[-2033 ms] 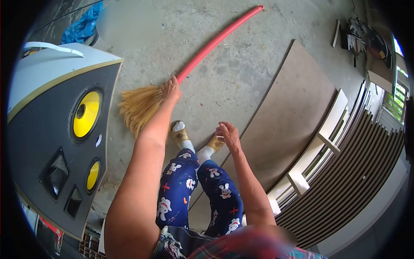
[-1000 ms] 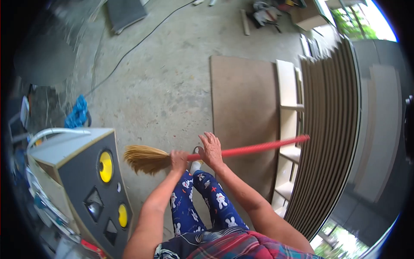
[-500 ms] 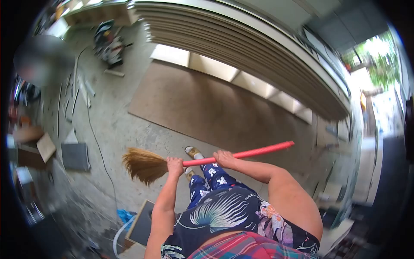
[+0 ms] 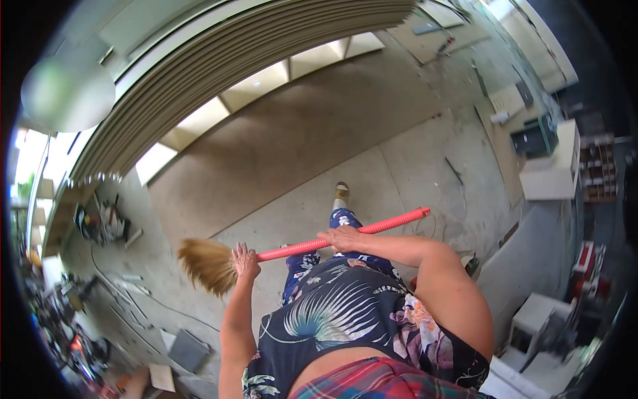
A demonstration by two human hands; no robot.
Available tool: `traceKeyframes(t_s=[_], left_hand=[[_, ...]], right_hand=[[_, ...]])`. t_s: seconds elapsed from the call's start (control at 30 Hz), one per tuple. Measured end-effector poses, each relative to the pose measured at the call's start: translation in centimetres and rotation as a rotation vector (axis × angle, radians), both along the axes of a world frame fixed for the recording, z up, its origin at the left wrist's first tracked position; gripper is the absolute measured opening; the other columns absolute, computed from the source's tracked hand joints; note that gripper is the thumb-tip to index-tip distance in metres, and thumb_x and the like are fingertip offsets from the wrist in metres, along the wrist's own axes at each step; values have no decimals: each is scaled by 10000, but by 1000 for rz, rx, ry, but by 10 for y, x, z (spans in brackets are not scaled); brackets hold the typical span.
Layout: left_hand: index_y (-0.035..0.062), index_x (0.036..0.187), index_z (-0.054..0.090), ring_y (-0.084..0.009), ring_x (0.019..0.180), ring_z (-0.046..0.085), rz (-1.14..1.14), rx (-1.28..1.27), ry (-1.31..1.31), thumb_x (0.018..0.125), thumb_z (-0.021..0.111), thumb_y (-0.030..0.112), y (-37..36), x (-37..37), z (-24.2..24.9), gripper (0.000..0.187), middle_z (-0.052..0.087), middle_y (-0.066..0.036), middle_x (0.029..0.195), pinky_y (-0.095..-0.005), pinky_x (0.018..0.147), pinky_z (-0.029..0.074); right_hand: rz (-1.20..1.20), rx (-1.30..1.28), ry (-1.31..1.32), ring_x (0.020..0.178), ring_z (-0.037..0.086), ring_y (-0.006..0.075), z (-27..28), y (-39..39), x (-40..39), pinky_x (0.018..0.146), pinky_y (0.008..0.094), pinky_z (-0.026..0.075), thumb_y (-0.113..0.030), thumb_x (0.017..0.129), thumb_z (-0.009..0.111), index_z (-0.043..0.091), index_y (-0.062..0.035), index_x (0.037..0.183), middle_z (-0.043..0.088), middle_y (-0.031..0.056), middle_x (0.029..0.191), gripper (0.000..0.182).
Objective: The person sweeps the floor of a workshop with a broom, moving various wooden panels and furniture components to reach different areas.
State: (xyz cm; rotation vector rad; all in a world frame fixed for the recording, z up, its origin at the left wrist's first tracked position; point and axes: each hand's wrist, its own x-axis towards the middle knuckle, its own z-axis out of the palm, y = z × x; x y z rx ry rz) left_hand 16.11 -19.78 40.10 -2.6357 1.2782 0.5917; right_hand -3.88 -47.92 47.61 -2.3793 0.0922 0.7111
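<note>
I hold a broom level in front of my body. Its straw head points left and its ribbed red handle runs up to the right. My left hand grips the handle right where the straw begins. My right hand is closed around the middle of the handle. Below the broom I see my blue patterned trousers and one sandalled foot stepping on the concrete floor.
A large brown board lies flat on the floor ahead. Beyond it a tall stack of boards leans over pale shelf frames. A power tool, cables and scraps are at the left. White cabinets stand at the right.
My view has swung round: the speaker cabinet is out of sight and the board stack now arcs across the top. My right hand, free two seconds ago, took hold of the handle.
</note>
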Motion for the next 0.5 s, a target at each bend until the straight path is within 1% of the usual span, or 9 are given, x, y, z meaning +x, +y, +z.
traceKeyframes(t_s=[0.07,0.1,0.2,0.23,0.33,0.37,0.4,0.47,0.5], left_hand=[[51,974,534,-358,1187,264,-24,-97,-58,614,556,90,-47,-2,1,363,379,-213,1199,-463,985,174],[47,1002,517,-362,1189,257,-2,-149,-44,608,554,82,-77,-5,6,398,361,-221,1212,-465,986,172],[47,1049,487,-356,1165,295,18,-232,21,599,548,74,-154,-22,6,455,386,-206,1197,-432,966,238],[48,1051,487,-351,1156,310,53,-232,92,602,546,78,-178,-29,-1,454,400,-198,1188,-421,954,262],[46,1061,492,-311,1036,454,156,-264,282,633,551,122,-256,-52,-19,439,505,-174,1073,-376,867,373],[46,1060,494,-306,1002,481,183,-300,377,641,551,130,-276,-61,-30,431,526,-174,1040,-376,847,390],[45,1059,496,-300,969,509,215,-322,474,649,551,138,-289,-72,-34,424,546,-174,1007,-375,827,406],[45,1046,506,-296,906,545,249,-261,548,666,543,147,-333,-99,-23,396,572,-171,956,-372,792,427],[45,1040,511,-295,874,562,271,-246,581,674,539,152,-351,-106,-20,382,585,-170,930,-370,774,438]], right_hand=[[-98,72,24,777,560,356,0,-27,-21,611,434,446,-114,678,506,396,-80,1123,546,217,876,460],[-216,115,92,796,561,352,5,-40,-27,691,435,438,-122,665,510,407,-85,1125,568,188,891,472],[-342,274,-14,715,586,327,-32,-87,-51,600,390,465,-119,651,551,347,-44,1186,577,198,822,577],[-492,440,124,569,582,253,-34,-105,-54,491,344,465,-93,640,580,339,-12,1185,582,158,739,601],[-885,768,369,478,530,151,-28,-162,-58,397,291,434,-83,644,607,330,15,1189,557,106,678,620],[-1009,1026,391,448,486,103,-41,-180,-60,370,260,412,-85,665,605,376,20,1110,516,48,604,511],[-1071,1160,439,434,483,107,-56,-189,-68,362,258,411,-79,650,606,411,24,1024,508,43,578,435],[-1170,1384,514,407,477,115,-79,-217,-81,347,256,408,-67,619,607,481,32,853,491,31,527,284],[-1110,1400,608,407,482,117,-84,-224,-90,350,256,404,-64,614,603,508,28,782,496,36,516,214]])
